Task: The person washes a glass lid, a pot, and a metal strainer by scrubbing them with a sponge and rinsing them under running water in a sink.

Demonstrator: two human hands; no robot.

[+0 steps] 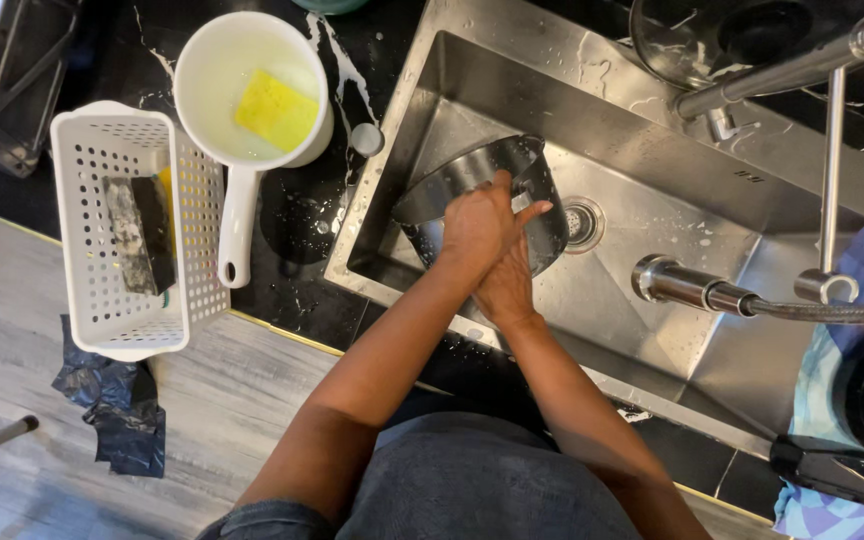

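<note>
Wet black marbled counter (302, 215) around steel sink (652, 330), steel pot (482, 195) at its left wall, left hand (477, 225) pressed flat on pot, right hand (507, 285) beneath, grip unclear, grey plank floor (12, 300).

Shiny steel pot (482, 195), brushed steel sink (652, 250), white plastic basket (77, 150).

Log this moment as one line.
left hand: on steel pot | right hand: under left, on pot | pot: tilted in sink | sponge: in white ladle-cup
</note>
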